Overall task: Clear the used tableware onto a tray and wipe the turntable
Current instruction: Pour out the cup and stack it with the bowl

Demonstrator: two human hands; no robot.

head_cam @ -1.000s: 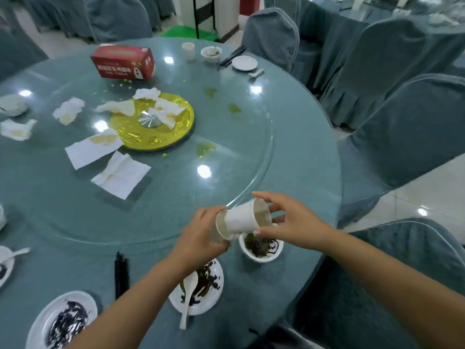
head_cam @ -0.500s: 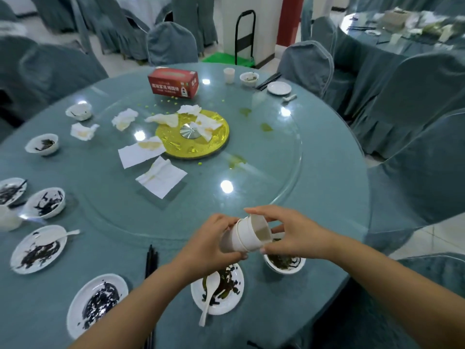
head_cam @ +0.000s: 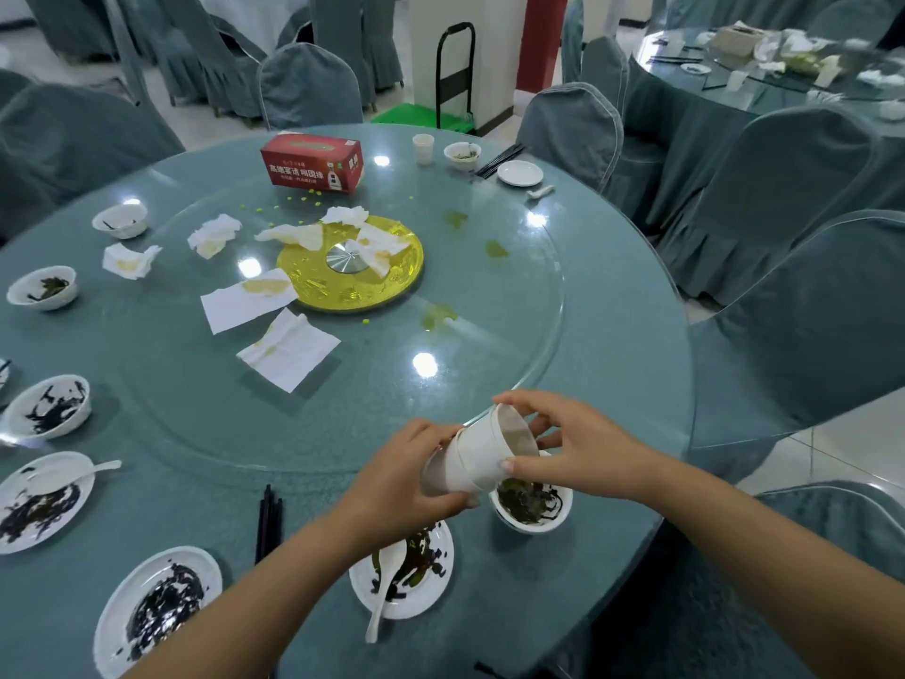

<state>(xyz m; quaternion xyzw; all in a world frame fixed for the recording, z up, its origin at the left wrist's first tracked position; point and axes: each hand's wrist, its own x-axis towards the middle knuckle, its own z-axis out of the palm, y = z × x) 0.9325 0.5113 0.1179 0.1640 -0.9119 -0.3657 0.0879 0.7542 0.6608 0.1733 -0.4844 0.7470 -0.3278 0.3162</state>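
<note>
Head view: both hands, left hand (head_cam: pixel 411 475) and right hand (head_cam: pixel 583 445), grip tilted paper cups (head_cam: pixel 477 458) over a bowl (head_cam: pixel 531 504) at the table's near edge; dishes, napkins (head_cam: pixel 286 355) and the turntable (head_cam: pixel 489 306) remain uncleared, no tray visible.

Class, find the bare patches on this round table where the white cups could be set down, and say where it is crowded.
Free: the glass turntable between the gold centre disc and the hands, and the cloth right of the near bowl. Crowded: the left rim with dirty plates and bowls, and the napkins left of the disc.
</note>
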